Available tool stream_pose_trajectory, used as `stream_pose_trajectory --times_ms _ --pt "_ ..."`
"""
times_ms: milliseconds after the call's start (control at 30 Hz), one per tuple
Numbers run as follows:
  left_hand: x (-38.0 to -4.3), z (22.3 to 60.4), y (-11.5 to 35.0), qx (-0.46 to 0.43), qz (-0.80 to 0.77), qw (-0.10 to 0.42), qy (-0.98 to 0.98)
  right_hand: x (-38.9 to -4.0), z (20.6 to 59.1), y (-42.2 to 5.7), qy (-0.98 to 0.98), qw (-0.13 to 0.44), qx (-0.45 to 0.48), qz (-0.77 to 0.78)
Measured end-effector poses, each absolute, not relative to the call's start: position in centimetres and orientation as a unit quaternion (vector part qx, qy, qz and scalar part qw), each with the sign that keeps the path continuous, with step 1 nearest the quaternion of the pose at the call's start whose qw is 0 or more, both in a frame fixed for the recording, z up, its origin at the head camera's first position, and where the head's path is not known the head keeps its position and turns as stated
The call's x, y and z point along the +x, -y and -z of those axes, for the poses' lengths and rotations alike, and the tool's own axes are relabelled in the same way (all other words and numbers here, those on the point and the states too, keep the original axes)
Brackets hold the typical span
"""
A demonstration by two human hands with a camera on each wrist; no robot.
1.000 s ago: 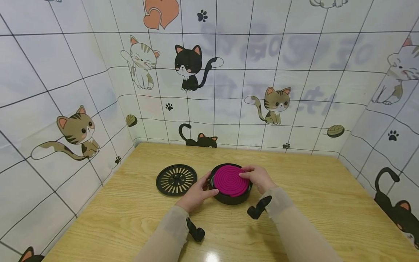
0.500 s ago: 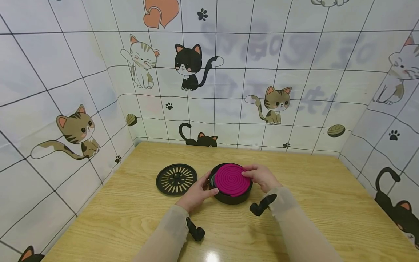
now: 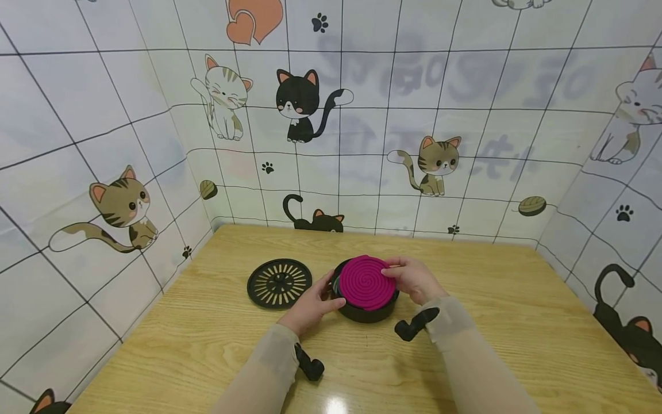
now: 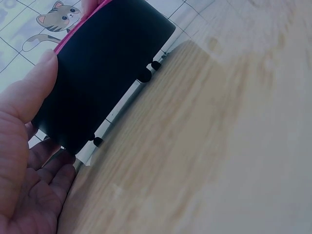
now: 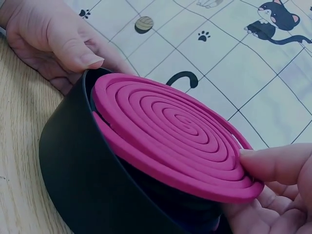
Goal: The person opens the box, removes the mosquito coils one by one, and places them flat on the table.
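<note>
A round black mosquito coil holder [image 3: 365, 315] stands on the table, with a magenta spiral mosquito coil [image 3: 366, 283] at its top. My left hand [image 3: 309, 306] grips the holder's left wall, thumb on the near side and fingers around behind. In the right wrist view the mosquito coil [image 5: 180, 129] lies tilted, its right edge raised above the holder's rim. Another magenta edge shows beneath it on the left. My right hand [image 3: 415, 280] pinches the coil's right edge between thumb and fingers. Short feet show under the holder [image 4: 105, 68] in the left wrist view.
A black slotted lid [image 3: 279, 283] with a knob lies flat on the table, left of the holder. The wooden table [image 3: 491, 322] meets a cat-patterned wall covering [image 3: 362, 172] at the back and sides.
My right hand has moved slightly right and up, and the coil's far edge has risen with it. My left hand and the holder have stayed in place.
</note>
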State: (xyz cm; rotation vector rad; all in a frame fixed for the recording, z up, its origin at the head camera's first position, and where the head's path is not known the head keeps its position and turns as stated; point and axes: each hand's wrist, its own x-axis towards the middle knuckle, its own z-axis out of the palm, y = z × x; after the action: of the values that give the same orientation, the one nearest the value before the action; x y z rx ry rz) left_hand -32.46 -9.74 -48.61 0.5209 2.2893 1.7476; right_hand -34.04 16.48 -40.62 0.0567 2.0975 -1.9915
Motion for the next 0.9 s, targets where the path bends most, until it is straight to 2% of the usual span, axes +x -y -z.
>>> stream_pose_trajectory --times_ms 533,900 --pt "-32.1 48.2 9.6 0.172 -0.593 0.105 -0.779 -33.8 40.7 -16.5 -0.688 0.135 0.046 0.711" --pt "-30.2 45.1 9.8 0.179 -0.583 0.113 -0.785 -33.1 40.9 -16.2 -0.679 0.150 0.028 0.718"
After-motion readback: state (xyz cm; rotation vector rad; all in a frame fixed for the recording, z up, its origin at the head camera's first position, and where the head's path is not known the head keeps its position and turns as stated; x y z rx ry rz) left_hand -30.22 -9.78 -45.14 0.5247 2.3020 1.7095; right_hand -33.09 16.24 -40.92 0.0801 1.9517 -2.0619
